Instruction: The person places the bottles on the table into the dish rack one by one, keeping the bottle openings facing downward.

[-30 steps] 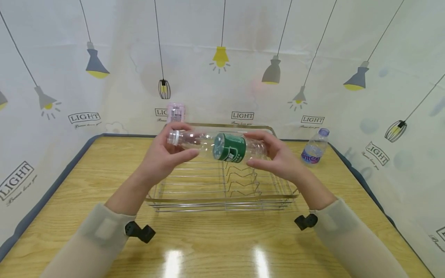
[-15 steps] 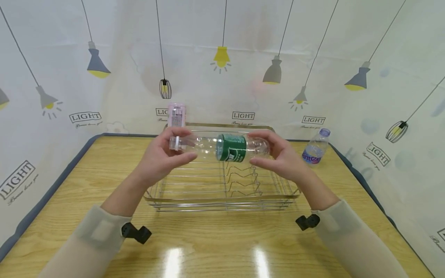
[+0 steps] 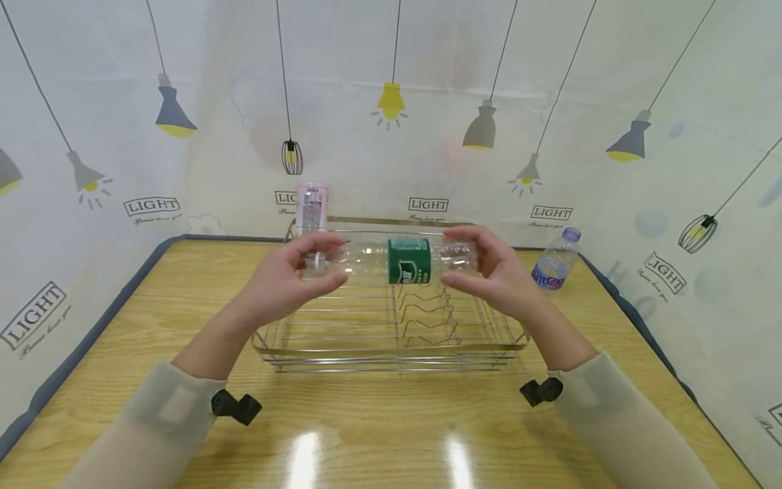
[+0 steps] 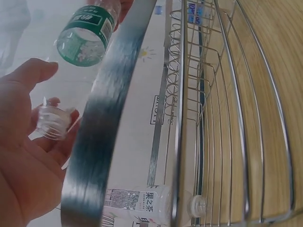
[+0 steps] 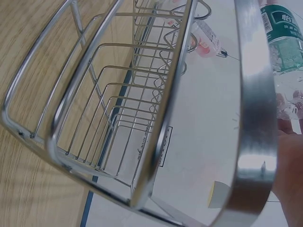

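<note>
A clear plastic bottle (image 3: 409, 261) with a green label lies level in the air above a wire dish rack (image 3: 391, 353). My left hand (image 3: 287, 282) curls around its neck end, and the threaded bottle neck (image 4: 52, 122) shows among those fingers in the left wrist view. At the other end, my right hand (image 3: 491, 268) grips the base between thumb and fingers. The green-labelled bottle (image 5: 284, 42) appears at the upper right of the right wrist view, beyond the rack's flat metal rim (image 5: 255, 118). Fingers cover parts of both bottle ends.
Behind the rack's back left corner stands a pink-labelled bottle (image 3: 313, 205). A bottle with a purple cap (image 3: 554, 259) stands right of the rack. The wooden table (image 3: 379, 421) meets a lamp-printed backdrop (image 3: 232, 156) at the back.
The bottle has turned from tilted, its label end nearer the viewer, to square across the view. Both hands still hold it, and the left fingers have shifted further over the neck.
</note>
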`<state>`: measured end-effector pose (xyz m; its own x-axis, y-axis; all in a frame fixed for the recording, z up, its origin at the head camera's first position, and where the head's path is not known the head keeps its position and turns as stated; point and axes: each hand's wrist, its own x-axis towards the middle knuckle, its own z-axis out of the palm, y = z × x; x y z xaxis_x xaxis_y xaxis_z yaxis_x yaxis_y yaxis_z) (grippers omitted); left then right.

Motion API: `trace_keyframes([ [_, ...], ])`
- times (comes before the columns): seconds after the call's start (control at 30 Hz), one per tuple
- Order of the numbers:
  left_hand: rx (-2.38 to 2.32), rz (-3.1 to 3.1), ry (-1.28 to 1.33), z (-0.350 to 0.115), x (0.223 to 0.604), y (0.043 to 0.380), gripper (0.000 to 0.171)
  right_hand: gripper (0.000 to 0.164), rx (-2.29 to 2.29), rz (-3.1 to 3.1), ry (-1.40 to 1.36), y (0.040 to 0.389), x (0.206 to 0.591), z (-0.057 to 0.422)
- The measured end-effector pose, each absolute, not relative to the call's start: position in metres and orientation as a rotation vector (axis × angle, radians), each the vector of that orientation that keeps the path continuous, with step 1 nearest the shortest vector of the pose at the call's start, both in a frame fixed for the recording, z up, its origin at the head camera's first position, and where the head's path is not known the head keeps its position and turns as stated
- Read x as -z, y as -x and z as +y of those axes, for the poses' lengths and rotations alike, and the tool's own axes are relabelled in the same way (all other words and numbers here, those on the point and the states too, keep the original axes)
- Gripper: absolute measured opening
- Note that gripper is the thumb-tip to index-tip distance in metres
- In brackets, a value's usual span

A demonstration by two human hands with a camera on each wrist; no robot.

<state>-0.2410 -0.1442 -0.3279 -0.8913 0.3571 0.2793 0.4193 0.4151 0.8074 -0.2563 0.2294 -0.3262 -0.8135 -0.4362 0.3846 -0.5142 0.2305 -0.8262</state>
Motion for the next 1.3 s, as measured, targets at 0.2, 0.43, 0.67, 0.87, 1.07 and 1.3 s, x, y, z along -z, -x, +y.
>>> trace_keyframes([
  [0.2,1.245,-2.571,0.888,-0.134,0.328,0.241,0.064,0.069,-1.593,-2.440,-0.928,0.256,0.326,0.225],
  [0.43,0.979,-2.543,1.084,-0.118,0.326,0.238,0.071,0.072,-1.524,-2.464,-0.963,0.253,0.325,0.217],
  [0.67,0.866,-2.561,1.084,-0.113,0.327,0.235,0.074,0.073,-1.504,-2.452,-0.977,0.252,0.324,0.212],
  [0.87,0.960,-2.556,1.032,-0.114,0.333,0.235,0.075,0.084,-1.643,-2.384,-0.956,0.253,0.324,0.210],
  [1.07,1.265,-2.516,0.961,-0.115,0.339,0.239,0.080,0.083,-1.731,-2.356,-0.913,0.254,0.323,0.210],
  [1.3,1.481,-2.485,0.932,-0.114,0.344,0.241,0.077,0.076,-1.759,-2.413,-0.926,0.254,0.323,0.202],
])
